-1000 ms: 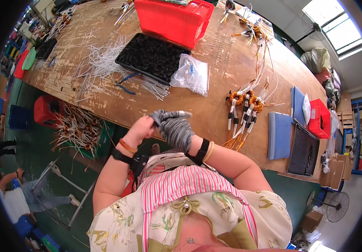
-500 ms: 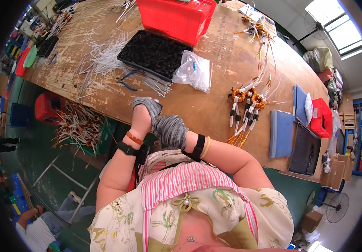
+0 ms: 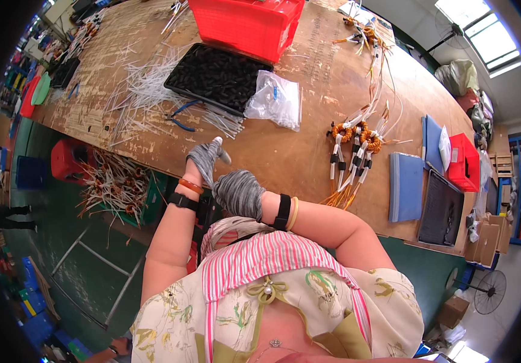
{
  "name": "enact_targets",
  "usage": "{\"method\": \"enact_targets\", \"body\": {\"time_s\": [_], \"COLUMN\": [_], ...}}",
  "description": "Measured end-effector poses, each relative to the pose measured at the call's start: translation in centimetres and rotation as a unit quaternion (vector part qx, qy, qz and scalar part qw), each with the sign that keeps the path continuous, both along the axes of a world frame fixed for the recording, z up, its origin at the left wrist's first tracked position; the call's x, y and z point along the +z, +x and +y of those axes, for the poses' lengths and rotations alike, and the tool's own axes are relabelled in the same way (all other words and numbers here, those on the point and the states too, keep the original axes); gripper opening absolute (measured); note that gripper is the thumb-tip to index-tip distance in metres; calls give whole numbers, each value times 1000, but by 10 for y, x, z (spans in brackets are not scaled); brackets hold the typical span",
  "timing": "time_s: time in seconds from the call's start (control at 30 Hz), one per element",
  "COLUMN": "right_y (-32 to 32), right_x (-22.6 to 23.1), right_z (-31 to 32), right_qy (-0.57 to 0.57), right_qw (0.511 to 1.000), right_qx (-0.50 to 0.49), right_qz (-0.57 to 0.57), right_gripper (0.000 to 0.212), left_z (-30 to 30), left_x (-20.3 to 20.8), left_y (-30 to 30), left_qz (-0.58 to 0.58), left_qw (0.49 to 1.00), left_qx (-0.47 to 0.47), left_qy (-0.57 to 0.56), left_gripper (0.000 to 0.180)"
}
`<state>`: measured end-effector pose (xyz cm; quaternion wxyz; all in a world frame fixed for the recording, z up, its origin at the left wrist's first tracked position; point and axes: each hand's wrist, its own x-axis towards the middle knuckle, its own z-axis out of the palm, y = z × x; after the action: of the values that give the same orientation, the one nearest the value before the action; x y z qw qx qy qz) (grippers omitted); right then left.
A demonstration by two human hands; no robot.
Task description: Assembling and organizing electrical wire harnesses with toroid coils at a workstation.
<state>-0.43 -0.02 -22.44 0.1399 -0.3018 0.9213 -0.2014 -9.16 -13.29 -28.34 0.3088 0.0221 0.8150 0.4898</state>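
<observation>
Both my hands wear grey striped knit gloves, held close together at the table's near edge. My left hand [image 3: 205, 158] has its fingers stretched out and apart, with pale fingertips showing past the fabric. Just below and to the right, my right hand [image 3: 237, 192] is closed, its fingers mostly hidden from view. A stretched strip of the left glove [image 3: 209, 175] runs down to the right hand, which appears to grip it. Beyond the left hand lie blue-handled pliers [image 3: 182, 115] and white cable ties [image 3: 145, 85].
A black tray [image 3: 212, 78] of small black parts stands beside a clear bag [image 3: 275, 100] and a red basket [image 3: 245, 27]. Wired copper coils [image 3: 357, 139] lie at right, near blue folders [image 3: 405, 187]. Below the table's left edge is a crate of wired parts [image 3: 121, 181].
My left hand has turned and its fingers have spread, drawing slightly apart from my right hand. The glove fabric between them is stretched. A person at lower left has mostly left the view.
</observation>
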Motion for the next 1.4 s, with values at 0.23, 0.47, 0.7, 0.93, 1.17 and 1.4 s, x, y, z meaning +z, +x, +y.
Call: {"method": "enact_targets", "body": {"time_s": [0.23,0.47,0.7,0.93,1.17,1.4], "right_y": [5,3,2,-11,-25,-27], "right_x": [-11,-16,-1,4,-18,-44], "right_z": [-3,-1,-3,18,13,8], "right_qy": [-39,-72,-106,-205,-232,-441], "right_qw": [999,996,990,970,948,861], "right_qx": [4,14,18,-131,-215,-253], "right_qz": [8,43,93,25,20,-18], "right_gripper": [19,17,15,32,32,17], "left_z": [-9,7,31,33,39,40], "left_x": [-39,-49,0,9,5,-9], "left_y": [-2,0,-7,-14,-13,-11], "left_qz": [-114,-184,360,361,348,347], "left_qw": [929,768,891,857,770,677], "left_qx": [133,269,193,-171,-200,-247], "left_qy": [327,551,197,-326,-497,-600], "left_gripper": [47,53,61,73,69,48]}}
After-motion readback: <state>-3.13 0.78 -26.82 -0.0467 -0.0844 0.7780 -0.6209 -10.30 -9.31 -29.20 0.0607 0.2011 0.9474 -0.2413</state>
